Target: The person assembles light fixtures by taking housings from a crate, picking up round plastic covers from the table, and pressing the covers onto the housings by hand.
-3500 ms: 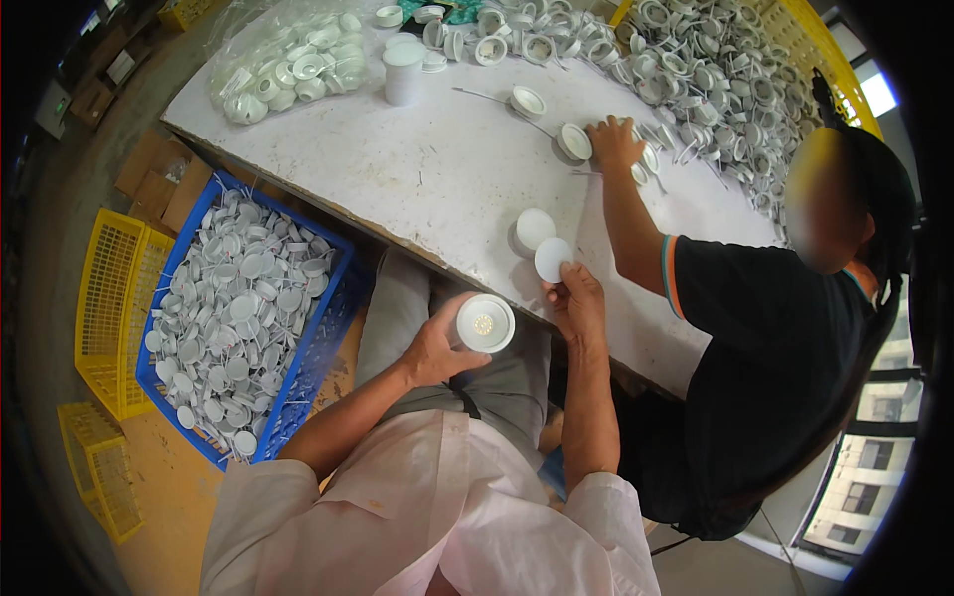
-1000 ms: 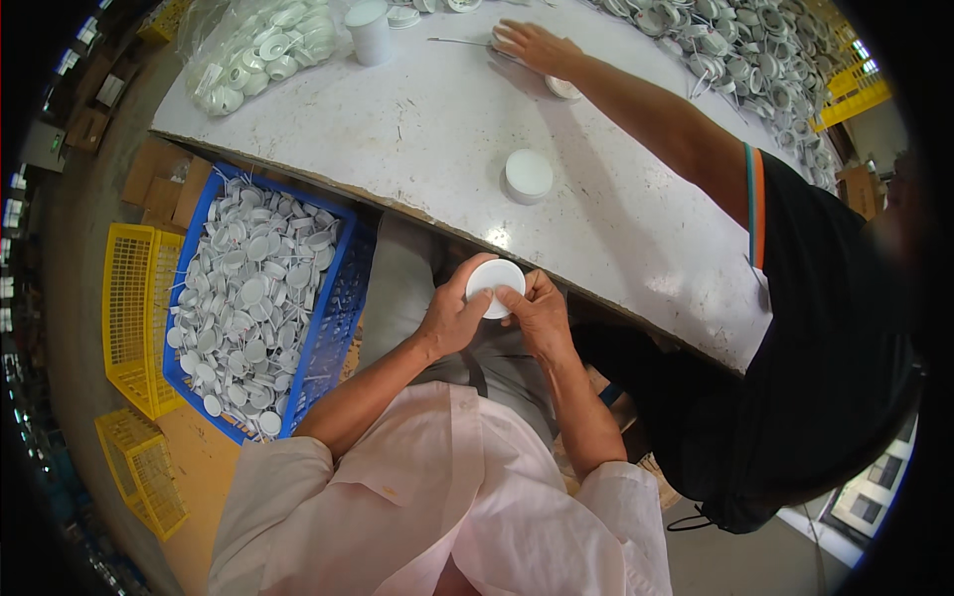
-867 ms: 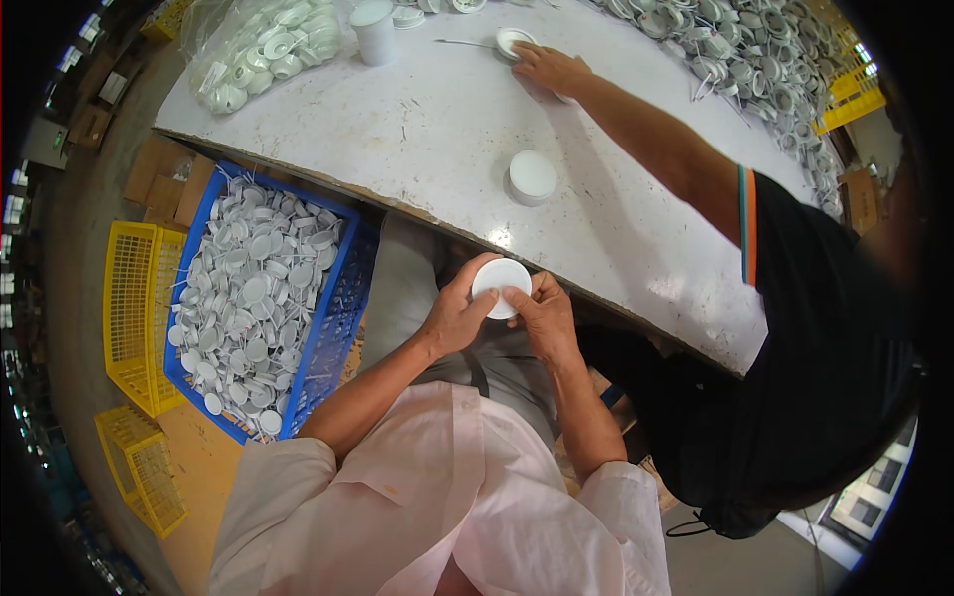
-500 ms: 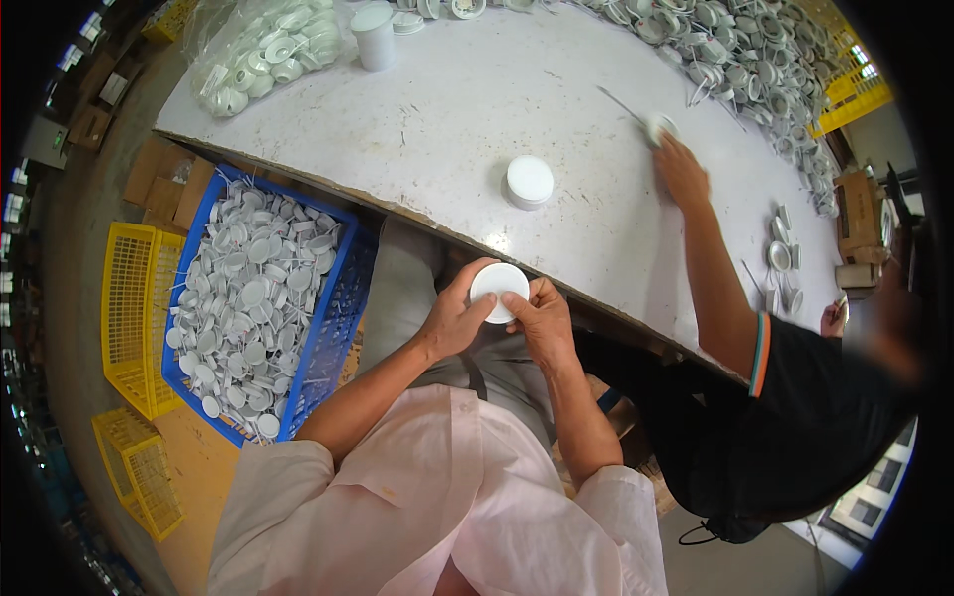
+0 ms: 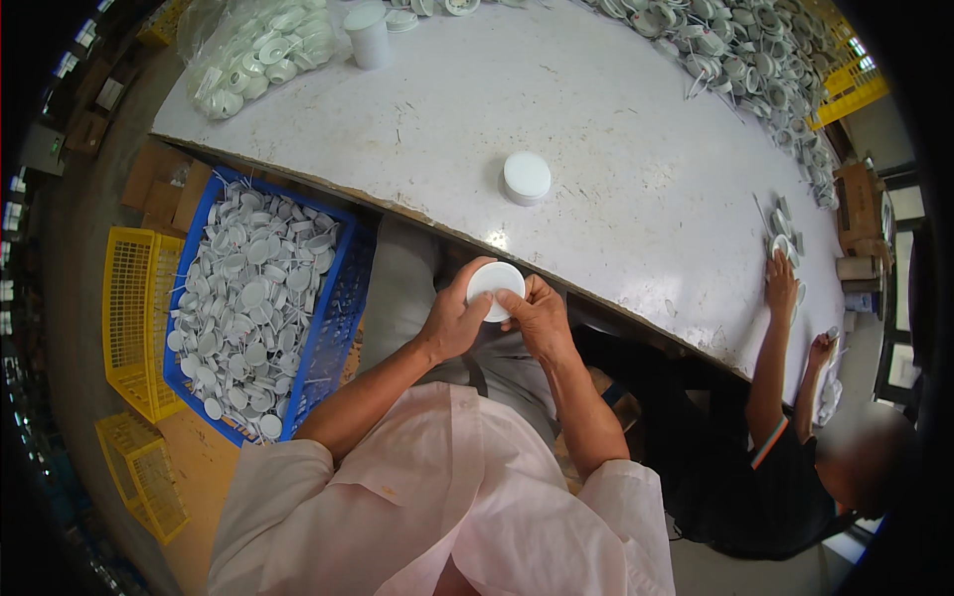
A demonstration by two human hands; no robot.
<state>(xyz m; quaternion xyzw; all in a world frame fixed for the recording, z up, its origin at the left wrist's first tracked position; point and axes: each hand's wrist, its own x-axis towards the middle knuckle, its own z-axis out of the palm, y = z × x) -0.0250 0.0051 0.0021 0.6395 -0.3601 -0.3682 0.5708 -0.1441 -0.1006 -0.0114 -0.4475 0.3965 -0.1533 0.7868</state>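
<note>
The left hand (image 5: 455,313) and right hand (image 5: 540,318) are both closed on one white disc (image 5: 497,281), gripping it from either side with the thumbs laid on its upper face and the fingers around or under the rim. What the fingers meet beneath is hidden, and whether the disc is a single part or a joined one cannot be told. It sits between the hands, above the lap, just beside the near edge of the desk (image 5: 447,139), its face turned up. Being round in outline, it shows no long axis; neither hand is nearer, as both touch it. A squat white drum (image 5: 527,177) stands upright on the desk, far and slightly right of the disc, with the right hand the nearer to it. The blue crate (image 5: 333,323), heaped with small white lamps (image 5: 248,288), lies left of the hands and below desk level; the left hand is nearer. At the far left of the desk are noted a clear bag (image 5: 263,65) of white rings and a taller white cylinder (image 5: 369,42); at the far right, a large pile (image 5: 735,65) of similar fittings. On the right, a co-worker's hand (image 5: 782,286) rests among white pieces, well apart from the disc.
</note>
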